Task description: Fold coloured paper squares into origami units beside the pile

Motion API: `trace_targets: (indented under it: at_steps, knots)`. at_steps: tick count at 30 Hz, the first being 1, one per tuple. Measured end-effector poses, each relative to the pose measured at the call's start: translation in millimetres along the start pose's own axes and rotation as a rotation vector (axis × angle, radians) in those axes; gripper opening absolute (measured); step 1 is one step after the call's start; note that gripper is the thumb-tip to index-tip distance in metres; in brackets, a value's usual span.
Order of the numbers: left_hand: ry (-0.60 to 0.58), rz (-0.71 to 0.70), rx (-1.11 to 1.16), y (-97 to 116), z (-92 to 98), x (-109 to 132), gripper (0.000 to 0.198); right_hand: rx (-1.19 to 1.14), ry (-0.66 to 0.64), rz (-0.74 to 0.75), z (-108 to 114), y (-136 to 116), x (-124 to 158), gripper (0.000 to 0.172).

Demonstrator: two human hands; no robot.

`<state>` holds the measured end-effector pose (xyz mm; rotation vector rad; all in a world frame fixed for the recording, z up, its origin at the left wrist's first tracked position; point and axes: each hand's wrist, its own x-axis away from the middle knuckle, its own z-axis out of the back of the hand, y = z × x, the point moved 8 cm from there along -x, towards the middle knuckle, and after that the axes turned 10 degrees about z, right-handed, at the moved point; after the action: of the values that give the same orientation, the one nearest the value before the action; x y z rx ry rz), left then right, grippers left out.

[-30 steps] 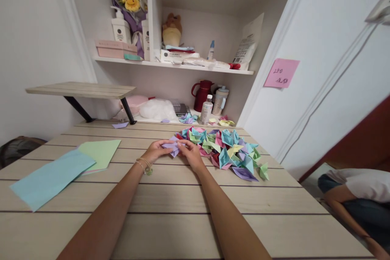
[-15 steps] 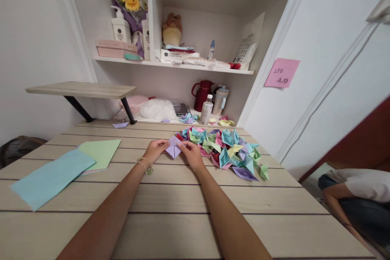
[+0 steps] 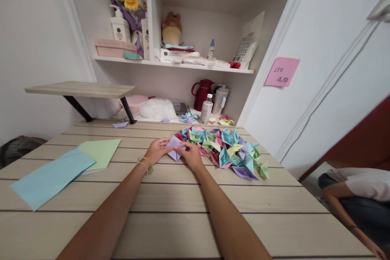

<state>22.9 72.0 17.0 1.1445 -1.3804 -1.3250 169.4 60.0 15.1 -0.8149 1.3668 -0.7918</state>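
Head view: the left hand (image 3: pixel 157 151) and the right hand (image 3: pixel 191 154) grip one folded purple paper (image 3: pixel 175 142) between them, at the table (image 3: pixel 161 199) directly in front of the person. The thumbs meet near the middle of its visible face, the fingers curled about its sides; this two-sided hold presumably steadies the piece and presses its creases. The paper presents as a diamond, one corner toward the person; whether it touches the table cannot be determined. Near the right hand, on its outer side, lies a pile of mixed-colour folded pieces (image 3: pixel 224 156), apparently grouped to sit within short reach. Well apart at left, a blue sheet (image 3: pixel 51 178) partly overlaps a green sheet (image 3: pixel 103 152), probably placed there to separate flat paper from folded. A bottle (image 3: pixel 206 109) stands upright behind the pile, seemingly out of the forearms' way.
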Motion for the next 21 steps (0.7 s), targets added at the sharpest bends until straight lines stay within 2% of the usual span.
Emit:
trace_targets:
  at_steps: [2, 6, 12, 17, 21]
  knots:
    - [0.009, -0.005, -0.012, -1.1, 0.0, -0.3, 0.048, 0.042, -0.037, 0.000, -1.8, 2.0, -0.1, 0.029]
    - [0.023, -0.004, -0.021, -3.4, -0.1, -1.2, 0.045, 0.086, -0.021, -0.015, 0.6, 5.7, -0.6, 0.031]
    - [0.053, -0.037, -0.041, -1.0, 1.8, -1.0, 0.041, 0.189, 0.003, 0.066, 0.7, -6.4, -0.6, 0.025]
    - [0.091, -0.018, 0.024, -2.3, 7.5, -2.8, 0.038, -0.086, 0.137, 0.010, 6.8, 2.6, -0.8, 0.031]
    - [0.003, 0.024, 0.035, -5.7, 0.5, -3.1, 0.045, -0.203, 0.127, -0.053, 3.7, 9.8, -0.8, 0.040]
